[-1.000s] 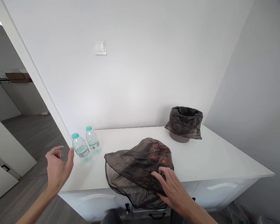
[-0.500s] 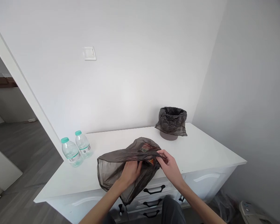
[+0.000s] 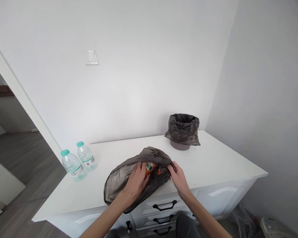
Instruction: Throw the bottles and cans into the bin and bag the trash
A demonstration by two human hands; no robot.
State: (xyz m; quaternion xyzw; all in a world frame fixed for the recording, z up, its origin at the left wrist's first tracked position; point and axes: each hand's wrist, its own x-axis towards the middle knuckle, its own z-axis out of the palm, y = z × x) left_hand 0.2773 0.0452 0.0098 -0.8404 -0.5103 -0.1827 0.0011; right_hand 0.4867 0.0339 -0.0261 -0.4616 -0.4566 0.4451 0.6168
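Observation:
A thin dark plastic bag (image 3: 121,178) lies on the white cabinet top, its mouth facing me and its near edge drooping over the front. Inside it shows an orange package (image 3: 149,168) with green and white print; the rest of the package is covered by the bag. My left hand (image 3: 136,180) reaches into the mouth, its fingers closed on the package's left end. At the bag's right end, my right hand (image 3: 177,175) pinches the gathered plastic between thumb and fingers.
Two clear bottles with turquoise caps, a nearer bottle (image 3: 73,165) and a farther bottle (image 3: 87,157), stand at the left. A small bin (image 3: 180,145) lined with a black bag (image 3: 185,132) is at the back right. Below are drawers with black handles (image 3: 165,205).
The bag's mouth has opened wider, and the orange package now shows plainly by my left hand. My right hand still pinches the bag's right end. The view has shifted slightly.

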